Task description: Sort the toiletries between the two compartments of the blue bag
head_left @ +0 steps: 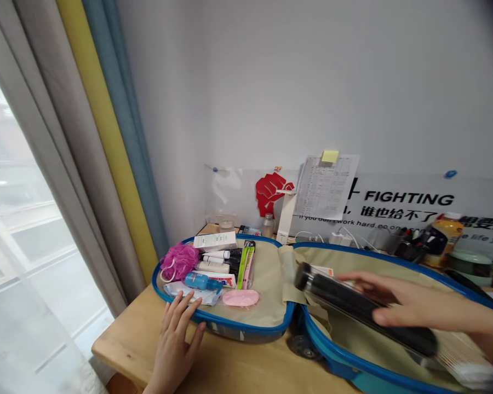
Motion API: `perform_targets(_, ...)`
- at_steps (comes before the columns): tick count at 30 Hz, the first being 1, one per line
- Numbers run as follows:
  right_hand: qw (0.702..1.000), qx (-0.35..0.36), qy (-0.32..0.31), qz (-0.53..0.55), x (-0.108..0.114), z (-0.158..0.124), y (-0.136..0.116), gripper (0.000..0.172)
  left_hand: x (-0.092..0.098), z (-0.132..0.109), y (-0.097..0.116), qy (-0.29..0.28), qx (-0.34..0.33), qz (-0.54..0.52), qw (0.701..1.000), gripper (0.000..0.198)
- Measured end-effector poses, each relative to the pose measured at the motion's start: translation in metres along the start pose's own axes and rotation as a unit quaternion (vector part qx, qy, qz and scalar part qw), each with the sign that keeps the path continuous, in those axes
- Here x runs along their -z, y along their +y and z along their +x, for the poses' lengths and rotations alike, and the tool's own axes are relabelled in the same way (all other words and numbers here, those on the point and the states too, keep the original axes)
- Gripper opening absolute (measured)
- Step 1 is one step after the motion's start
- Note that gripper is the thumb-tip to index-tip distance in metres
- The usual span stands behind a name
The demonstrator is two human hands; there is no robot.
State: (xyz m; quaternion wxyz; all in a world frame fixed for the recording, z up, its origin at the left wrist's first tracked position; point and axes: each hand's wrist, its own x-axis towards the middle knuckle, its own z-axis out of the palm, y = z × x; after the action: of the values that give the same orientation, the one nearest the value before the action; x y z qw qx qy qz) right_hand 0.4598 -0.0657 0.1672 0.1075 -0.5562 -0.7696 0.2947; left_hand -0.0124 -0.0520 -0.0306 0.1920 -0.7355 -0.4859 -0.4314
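A blue-rimmed suitcase [257, 330] lies spread on a wooden table. My right hand [398, 303] grips a long black bottle [353, 303], tilted above the right half and slightly blurred. My left hand [181, 334] has its fingers stretched out, its fingertips at the front rim of the left half, by a white and blue packet [209, 295]. In that half lie a purple bath puff [181, 262], a small blue bottle [197, 280], a pink oval case [240, 298], several tubes [213, 267], a green toothbrush pack [244, 267] and a white box [215, 241].
Behind the suitcase stand a small clear bottle [268, 224], a tall white stand [286, 219] and an orange-yellow bottle [446, 238]. Pale sticks [462, 350] lie at the lower right. Curtains [102, 137] hang by a window on the left. The table's edge [115, 358] is near my left hand.
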Motion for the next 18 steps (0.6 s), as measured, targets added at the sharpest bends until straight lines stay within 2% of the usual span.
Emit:
perform_targets(2, 0.997, 0.028, -0.058, 0.029, -0.013, 0.03, -0.046, 0.074, 0.0, 0.0, 0.001, -0.002, 0.001, 0.007, 1.0, 0.044)
perform_targets(5, 0.997, 0.061, -0.035, -0.005, -0.049, 0.081, -0.104, 0.056, -0.001, -0.001, 0.002, 0.001, 0.0, 0.019, 1.0, 0.05)
perform_targets(7, 0.996, 0.078, -0.026, -0.019, -0.076, 0.112, -0.13, 0.053, -0.001, -0.001, 0.003, 0.0, -0.003, 0.029, 1.0, 0.056)
perform_targets(12, 0.991, 0.125, -0.002, -0.056, -0.125, 0.16, -0.162, 0.057, -0.001, 0.002, 0.007, 0.02, -0.017, 0.043, 0.999, 0.069)
perform_targets(18, 0.981, 0.184, -0.023, -0.06, -0.147, 0.175, -0.175, 0.077, 0.003, 0.019, 0.01, 0.026, -0.053, 0.036, 0.998, 0.063)
